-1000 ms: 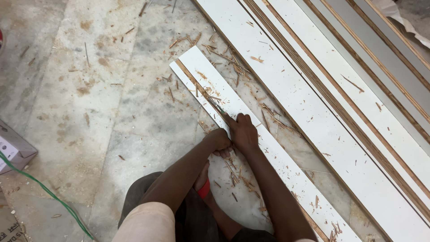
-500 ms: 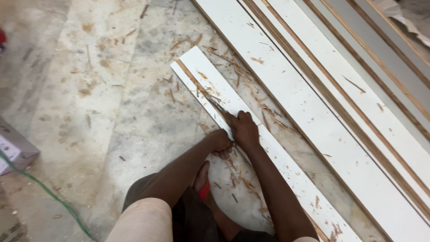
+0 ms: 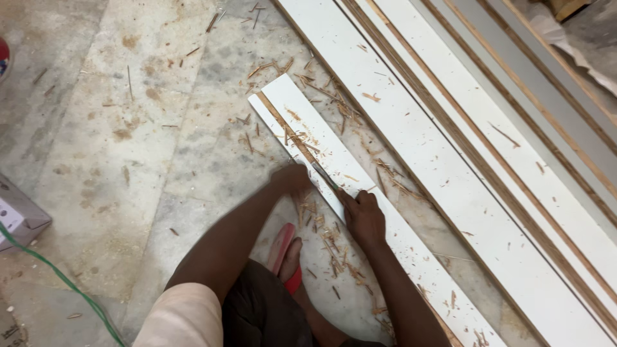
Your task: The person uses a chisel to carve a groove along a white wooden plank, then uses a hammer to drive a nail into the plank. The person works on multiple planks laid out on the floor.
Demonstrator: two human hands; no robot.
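A narrow white laminated strip [image 3: 302, 112] lies diagonally on the stone floor, its brown edge chipped and littered with wood shavings [image 3: 331, 241]. My right hand [image 3: 364, 217] rests on the strip and is shut on a thin dark blade tool [image 3: 323, 175] that points up-left along the strip's edge. My left hand [image 3: 290, 178] sits just left of the blade tip at the strip's left edge. It is motion-blurred, so its grip is unclear.
Several long white boards with brown edges [image 3: 424, 138] lie parallel on the right. My foot in a red sandal [image 3: 286, 256] is below the hands. A cardboard box [image 3: 19, 215] and a green cable [image 3: 64, 283] lie at the left.
My left hand has separated from my right hand and moved up-left along the strip's edge. My right hand has stayed on the strip with the blade.
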